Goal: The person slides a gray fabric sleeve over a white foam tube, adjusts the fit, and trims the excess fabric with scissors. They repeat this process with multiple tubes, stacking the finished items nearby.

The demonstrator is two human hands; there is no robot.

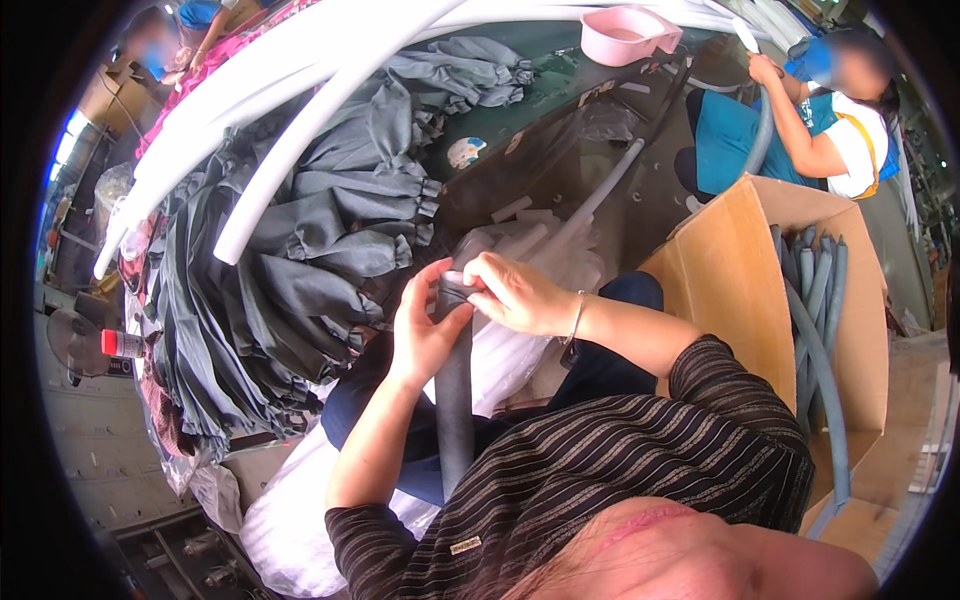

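In front of my body stands a long foam tube in a dark grey fabric sleeve (455,400), its lower part running down past my lap. My left hand (425,330) closes round the upper end of the sleeve, thumb and fingers on opposite sides. From the right, my right hand (515,292) pinches the gathered rim at the same end. A bit of white foam (453,277) shows between the fingers of both hands. A heap of similar grey fabric sleeves (330,215) with gathered ends lies to the left.
Long white foam tubes (300,130) arch over the heap. At right, a cardboard box (715,270) holds several grey covered tubes (820,330). A pink scoop (620,35) sits at the back. Beyond the box a co-worker (830,130) handles another tube; plastic wrapping (520,350) lies beneath my hands.
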